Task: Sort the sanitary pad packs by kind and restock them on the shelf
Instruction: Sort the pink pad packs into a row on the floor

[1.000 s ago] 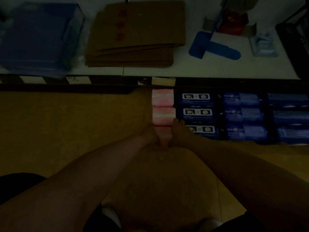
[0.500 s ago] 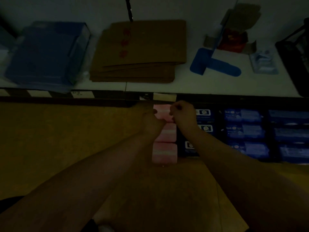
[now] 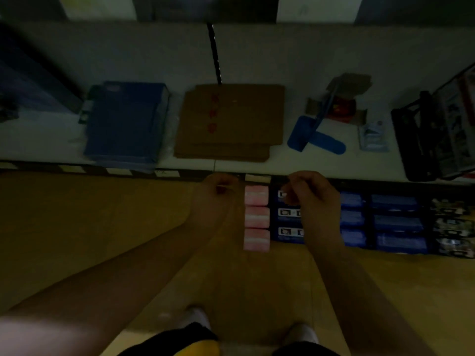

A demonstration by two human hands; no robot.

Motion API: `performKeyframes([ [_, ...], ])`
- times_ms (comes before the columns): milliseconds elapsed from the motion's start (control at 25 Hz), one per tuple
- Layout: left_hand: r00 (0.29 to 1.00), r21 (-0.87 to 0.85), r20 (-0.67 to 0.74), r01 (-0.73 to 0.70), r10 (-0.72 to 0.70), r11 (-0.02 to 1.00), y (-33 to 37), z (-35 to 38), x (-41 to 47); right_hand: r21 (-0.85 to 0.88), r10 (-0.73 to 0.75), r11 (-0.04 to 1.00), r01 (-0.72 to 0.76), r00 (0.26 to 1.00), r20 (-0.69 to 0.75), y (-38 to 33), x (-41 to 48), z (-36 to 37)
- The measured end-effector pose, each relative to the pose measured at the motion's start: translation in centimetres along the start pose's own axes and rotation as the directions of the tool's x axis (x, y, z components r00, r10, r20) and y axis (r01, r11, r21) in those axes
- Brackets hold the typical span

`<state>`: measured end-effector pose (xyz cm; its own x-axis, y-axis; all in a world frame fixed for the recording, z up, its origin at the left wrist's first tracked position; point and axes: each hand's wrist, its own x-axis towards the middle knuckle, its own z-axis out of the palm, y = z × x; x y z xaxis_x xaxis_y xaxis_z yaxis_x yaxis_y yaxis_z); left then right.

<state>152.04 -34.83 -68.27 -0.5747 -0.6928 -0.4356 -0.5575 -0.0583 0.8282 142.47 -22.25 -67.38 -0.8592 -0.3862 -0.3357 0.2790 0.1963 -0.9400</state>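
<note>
Three pink pad packs (image 3: 256,217) lie in a column on the wooden shelf (image 3: 102,227), the nearest one at the front. Right of them sit dark blue packs with white labels (image 3: 289,233), then further columns of blue packs (image 3: 397,223). My left hand (image 3: 218,192) hovers just left of the rear pink pack, fingers curled, holding nothing. My right hand (image 3: 312,195) hovers over the labelled blue packs, fingers curled and empty. Neither hand touches a pack.
Beyond the shelf edge, on the pale floor, lie a blue plastic-wrapped bundle (image 3: 123,122), flattened cardboard boxes (image 3: 231,122), a blue tool (image 3: 314,140) and a black wire basket (image 3: 437,134). Darker patterned packs (image 3: 453,227) sit at the shelf's far right.
Both hands have left the pink packs: from pushing the front pack a second ago, they moved to the rear pack and have now spread apart, away from the column.
</note>
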Motion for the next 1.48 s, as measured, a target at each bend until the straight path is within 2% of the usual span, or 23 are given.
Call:
performKeyframes([
  [160, 1.0, -0.158, 0.001, 0.017, -0.017, 0.987, 10.1, -4.3, -6.0, -0.008, -0.034, 0.999, 0.034, 0.999, 0.011, -11.2, -4.8, -0.2],
  [400, 0.996, -0.111, -0.006, -0.088, 0.088, 0.99, 23.2, -11.7, -13.9, 0.006, -0.136, 0.991, 0.136, 0.99, 0.033, -26.6, -11.7, -0.6],
  [600, 0.969, -0.064, 0.011, -0.246, 0.248, 0.967, 30.9, -16.5, -18.1, -0.019, -0.248, 0.969, 0.248, 0.969, 0.012, -35.1, -15.6, -1.0],
  [720, 0.945, -0.119, 0.017, -0.324, 0.328, 0.939, 35.3, -18.9, -20.1, -0.025, -0.344, 0.939, 0.344, 0.939, 0.011, -39.7, -17.3, -0.5],
  [960, 0.845, -0.148, 0.01, -0.528, 0.535, 0.836, 42.6, -23.0, -22.9, 0.005, -0.518, 0.855, 0.518, 0.855, 0.033, -48.1, -20.2, 1.1],
  [1160, 0.753, -0.177, -0.003, -0.648, 0.658, 0.741, 48.1, -25.3, -24.6, 0.042, -0.627, 0.778, 0.627, 0.779, -0.011, -53.7, -22.1, 1.5],
  [1320, 0.693, -0.196, -0.011, -0.709, 0.721, 0.678, 51.8, -25.7, -24.6, 0.073, -0.68, 0.728, 0.681, 0.732, -0.043, -57.7, -21.7, 1.3],
  [1480, 0.661, -0.151, -0.041, -0.745, 0.749, 0.65, 55.1, -25.1, -23.3, 0.055, -0.724, 0.689, 0.723, 0.69, 0.01, -61.4, -19.6, 0.5],
])
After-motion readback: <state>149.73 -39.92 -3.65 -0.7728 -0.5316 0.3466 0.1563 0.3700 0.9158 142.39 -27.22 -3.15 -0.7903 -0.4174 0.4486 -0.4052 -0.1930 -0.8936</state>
